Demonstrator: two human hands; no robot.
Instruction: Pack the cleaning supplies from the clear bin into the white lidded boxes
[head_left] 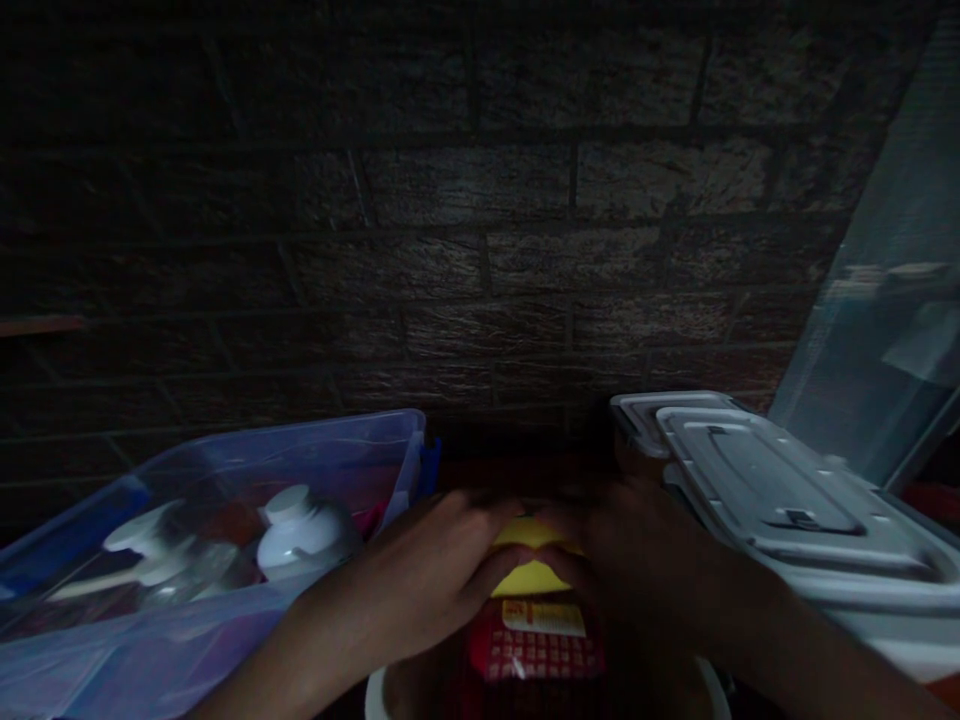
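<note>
In the head view, the left hand (456,552) and the right hand (637,530) are gripping the yellow thing (531,579), their thumbs almost meeting across it. It is sitting just beyond the red pack (540,652); dimness is hiding whether they are joined. For a sound hold, both thumbs should be pressing evenly, with the elbows clearing the bin (409,455) and the box (795,490).

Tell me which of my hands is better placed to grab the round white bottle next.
Probably your left hand: it's nearer the white bottle, its forearm beside the bluish bin. Your right hand is farther off, likely needing to reach across. Both are on the yellow object.
</note>
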